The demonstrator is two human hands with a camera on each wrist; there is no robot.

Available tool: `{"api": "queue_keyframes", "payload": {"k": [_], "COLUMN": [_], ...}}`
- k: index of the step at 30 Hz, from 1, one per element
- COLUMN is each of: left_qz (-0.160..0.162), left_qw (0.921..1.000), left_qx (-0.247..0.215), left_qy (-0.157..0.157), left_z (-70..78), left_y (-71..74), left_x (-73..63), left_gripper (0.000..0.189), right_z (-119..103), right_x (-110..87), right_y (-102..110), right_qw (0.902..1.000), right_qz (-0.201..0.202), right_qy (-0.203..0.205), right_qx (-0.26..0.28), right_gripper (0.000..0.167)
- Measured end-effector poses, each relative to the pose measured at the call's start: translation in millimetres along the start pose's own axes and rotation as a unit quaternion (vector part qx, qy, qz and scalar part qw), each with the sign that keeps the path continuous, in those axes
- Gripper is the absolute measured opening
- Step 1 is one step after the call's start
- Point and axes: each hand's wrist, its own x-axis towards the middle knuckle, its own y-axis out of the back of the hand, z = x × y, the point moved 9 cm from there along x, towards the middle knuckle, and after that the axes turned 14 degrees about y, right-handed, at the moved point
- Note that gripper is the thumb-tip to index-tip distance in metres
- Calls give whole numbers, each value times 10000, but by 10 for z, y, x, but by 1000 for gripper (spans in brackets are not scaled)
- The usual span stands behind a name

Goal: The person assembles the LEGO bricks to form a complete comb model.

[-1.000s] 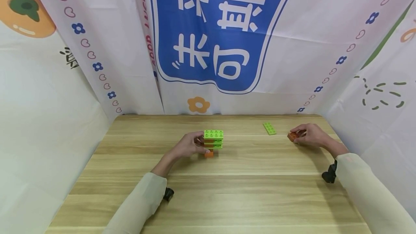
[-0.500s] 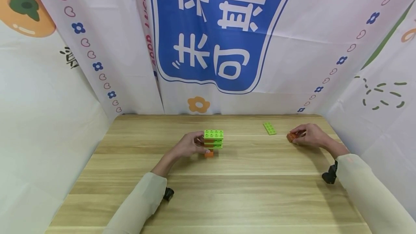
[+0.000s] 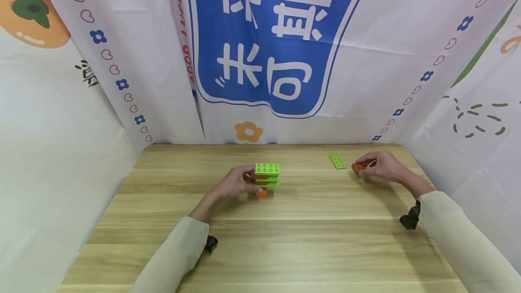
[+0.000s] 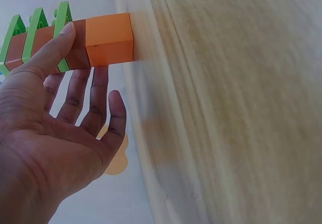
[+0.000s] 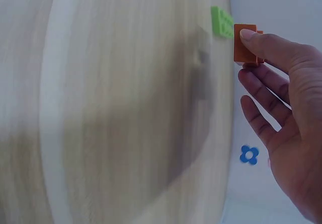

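A stack of toy building bricks (image 3: 267,168) stands left of the table's middle, with an orange brick (image 4: 109,40) at its base. Brown bricks (image 4: 77,53) alternate with light green plates above it. My left hand (image 3: 237,181) grips the stack from its left side, thumb across the lower layers; the little finger hangs free in the left wrist view. On the right, my right hand (image 3: 384,166) pinches a brown brick (image 5: 245,45) between thumb and fingers. In the right wrist view this brick appears above the tabletop, studs facing away from the thumb.
A loose light green plate (image 3: 337,161) lies flat near the table's back edge, just left of my right hand. Printed white cloth (image 3: 362,80) hangs behind the wooden table (image 3: 285,248) and at both sides. Dark wrist cameras (image 3: 411,217) sit at the sleeves.
My right hand has moved slightly left with the brown brick, closer to the loose green plate. My left hand and the stack have stayed in place.
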Motion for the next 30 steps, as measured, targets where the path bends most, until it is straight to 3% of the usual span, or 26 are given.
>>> {"api": "queue_keyframes", "payload": {"k": [10, 22, 30], "left_qz": [52, 17, 33], "left_qw": [9998, 9998, 9999], "left_qx": [109, 115, 94], "left_qy": [-167, -137, -130], "left_z": [8, -10, 3], "left_y": [3, 1, 0], "left_x": [7, 14, -3], "left_gripper": [29, 38, 39], "right_z": [-275, -575, -815], "right_x": [145, 278, 370], "right_y": [35, -18, -49], "right_qw": [9994, 9987, 9941], "right_qz": [56, -24, -23], "right_qy": [254, 474, 1054], "right_qx": [-211, -206, -265], "right_gripper": [38, 35, 32]}}
